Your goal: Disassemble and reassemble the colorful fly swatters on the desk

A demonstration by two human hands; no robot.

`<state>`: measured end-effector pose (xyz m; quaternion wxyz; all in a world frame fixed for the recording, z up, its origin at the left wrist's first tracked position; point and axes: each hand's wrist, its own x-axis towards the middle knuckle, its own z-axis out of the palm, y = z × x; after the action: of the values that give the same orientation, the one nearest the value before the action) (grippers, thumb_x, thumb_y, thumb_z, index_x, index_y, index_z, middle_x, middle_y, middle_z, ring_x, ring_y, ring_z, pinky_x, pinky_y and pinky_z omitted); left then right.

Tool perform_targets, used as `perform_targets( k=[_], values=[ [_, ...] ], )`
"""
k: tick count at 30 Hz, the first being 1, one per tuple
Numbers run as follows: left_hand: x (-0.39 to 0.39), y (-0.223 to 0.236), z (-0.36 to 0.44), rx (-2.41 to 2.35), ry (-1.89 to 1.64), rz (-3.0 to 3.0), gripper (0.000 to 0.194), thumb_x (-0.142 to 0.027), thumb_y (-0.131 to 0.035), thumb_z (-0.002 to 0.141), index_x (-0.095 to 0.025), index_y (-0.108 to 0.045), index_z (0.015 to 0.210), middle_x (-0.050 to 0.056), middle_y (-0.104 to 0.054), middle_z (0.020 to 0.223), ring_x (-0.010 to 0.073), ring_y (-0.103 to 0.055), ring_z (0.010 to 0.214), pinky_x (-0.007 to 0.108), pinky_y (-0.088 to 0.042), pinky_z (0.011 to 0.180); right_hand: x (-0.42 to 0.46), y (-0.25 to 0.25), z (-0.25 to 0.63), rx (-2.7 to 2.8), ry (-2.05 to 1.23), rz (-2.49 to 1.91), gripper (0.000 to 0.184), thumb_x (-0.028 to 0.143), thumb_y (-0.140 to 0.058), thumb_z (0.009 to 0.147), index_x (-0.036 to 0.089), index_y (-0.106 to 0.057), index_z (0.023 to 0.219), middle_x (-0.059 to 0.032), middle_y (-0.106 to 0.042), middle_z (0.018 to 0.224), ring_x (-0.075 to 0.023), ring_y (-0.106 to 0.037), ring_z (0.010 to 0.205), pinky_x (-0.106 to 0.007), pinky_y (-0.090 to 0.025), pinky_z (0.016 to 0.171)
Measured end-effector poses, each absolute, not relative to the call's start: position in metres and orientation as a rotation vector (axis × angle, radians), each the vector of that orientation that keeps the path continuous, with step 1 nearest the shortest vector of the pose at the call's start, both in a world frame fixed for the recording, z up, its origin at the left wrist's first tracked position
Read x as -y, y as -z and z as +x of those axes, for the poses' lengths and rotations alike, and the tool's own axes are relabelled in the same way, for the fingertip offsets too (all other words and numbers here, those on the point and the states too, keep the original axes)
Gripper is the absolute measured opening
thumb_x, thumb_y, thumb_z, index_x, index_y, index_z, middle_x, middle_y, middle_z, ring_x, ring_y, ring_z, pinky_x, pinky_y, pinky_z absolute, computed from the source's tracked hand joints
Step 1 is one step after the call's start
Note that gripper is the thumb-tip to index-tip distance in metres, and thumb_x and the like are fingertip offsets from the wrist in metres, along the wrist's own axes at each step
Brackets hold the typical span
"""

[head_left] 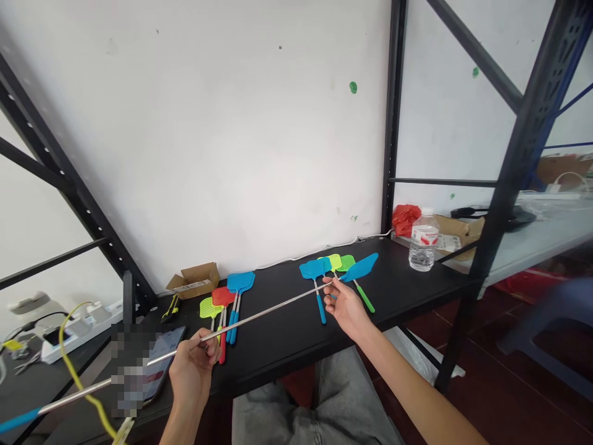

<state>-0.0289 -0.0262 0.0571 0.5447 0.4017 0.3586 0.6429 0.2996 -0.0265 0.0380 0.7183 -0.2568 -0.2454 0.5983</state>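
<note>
A long telescopic fly swatter with a blue head slants across in front of me, its metal rod drawn out and its blue grip at the lower left edge. My left hand is closed round the rod's middle. Near the head, my right hand pinches the rod between thumb and fingers. Below the rod lie more swatters: a yellow-green one, a red one and blue ones on the left. Farther right are blue, yellow and green swatters, partly overlapping.
On the black shelf stand a small open cardboard box and a water bottle. A phone, partly blurred out, lies at left by a yellow cable and power strip. A black post rises at right.
</note>
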Motion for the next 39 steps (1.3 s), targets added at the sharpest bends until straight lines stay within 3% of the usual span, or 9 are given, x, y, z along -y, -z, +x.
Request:
perform_targets(
  k=[6,11,15,18,23,30,39],
  values=[
    [0.029,-0.054,-0.023,-0.775,-1.48,1.028,0.018,-0.032,-0.052,0.074,-0.017,-0.055,0.063,0.0,-0.044,0.059,0.0122,-0.038,0.048,0.027,-0.035,0.048,0.026,-0.037,0.301,0.505,-1.335,-0.552,0.029,0.042,-0.078,0.075,0.019,-0.071,0.091,0.0011,-0.059,0.07,-0.0093,-0.049,0.055,-0.022,-0.034,0.046],
    [0.03,-0.054,-0.02,-0.717,-1.304,1.189,0.022,-0.038,-0.055,0.081,-0.018,-0.058,0.074,-0.001,-0.047,0.06,0.0121,-0.038,0.05,0.025,-0.032,0.049,0.023,-0.037,0.305,0.399,-1.3,-0.583,0.031,0.047,-0.071,0.08,0.018,-0.065,0.079,0.0025,-0.053,0.062,-0.0098,-0.047,0.051,-0.023,-0.033,0.045],
    [0.03,-0.055,-0.02,-0.797,-1.204,1.27,0.046,-0.052,-0.048,0.089,-0.018,-0.049,0.058,-0.001,-0.042,0.052,0.0121,-0.036,0.048,0.026,-0.03,0.049,0.021,-0.04,0.317,0.331,-1.268,-0.603,0.037,0.05,-0.056,0.09,0.018,-0.059,0.072,0.0032,-0.045,0.056,-0.0109,-0.044,0.049,-0.023,-0.032,0.044],
    [0.03,-0.054,-0.021,-0.843,-1.217,1.269,0.053,-0.051,-0.047,0.092,-0.02,-0.038,0.049,-0.002,-0.036,0.046,0.0113,-0.033,0.044,0.027,-0.027,0.049,0.022,-0.043,0.328,0.286,-1.237,-0.607,0.041,0.051,-0.048,0.093,0.018,-0.057,0.07,0.0032,-0.042,0.053,-0.0116,-0.042,0.048,-0.024,-0.031,0.043],
    [0.03,-0.051,-0.02,-0.762,-1.129,1.341,0.045,-0.043,-0.058,0.088,-0.019,-0.041,0.053,-0.003,-0.037,0.048,0.0104,-0.035,0.045,0.027,-0.025,0.05,0.025,-0.047,0.343,0.236,-1.146,-0.596,0.039,0.053,-0.048,0.092,0.019,-0.058,0.076,0.0051,-0.037,0.053,-0.0112,-0.038,0.046,-0.025,-0.031,0.042],
    [0.029,-0.048,-0.024,-0.603,-1.082,1.376,0.036,-0.038,-0.06,0.087,-0.018,-0.044,0.062,-0.003,-0.04,0.056,0.0099,-0.036,0.049,0.027,-0.023,0.051,0.024,-0.047,0.35,0.219,-1.107,-0.568,0.036,0.05,-0.049,0.092,0.019,-0.057,0.076,0.0066,-0.034,0.053,-0.0099,-0.035,0.044,-0.024,-0.03,0.041],
    [0.039,-0.062,-0.02,-0.654,-1.032,1.369,0.038,-0.04,-0.049,0.088,-0.021,-0.037,0.057,-0.001,-0.04,0.053,0.0141,-0.036,0.052,0.03,-0.028,0.056,0.034,-0.052,0.343,0.271,-1.109,-0.293,0.035,0.051,-0.05,0.093,0.018,-0.06,0.085,0.0087,-0.03,0.048,-0.0082,-0.028,0.042,-0.022,-0.029,0.042]
  ],
)
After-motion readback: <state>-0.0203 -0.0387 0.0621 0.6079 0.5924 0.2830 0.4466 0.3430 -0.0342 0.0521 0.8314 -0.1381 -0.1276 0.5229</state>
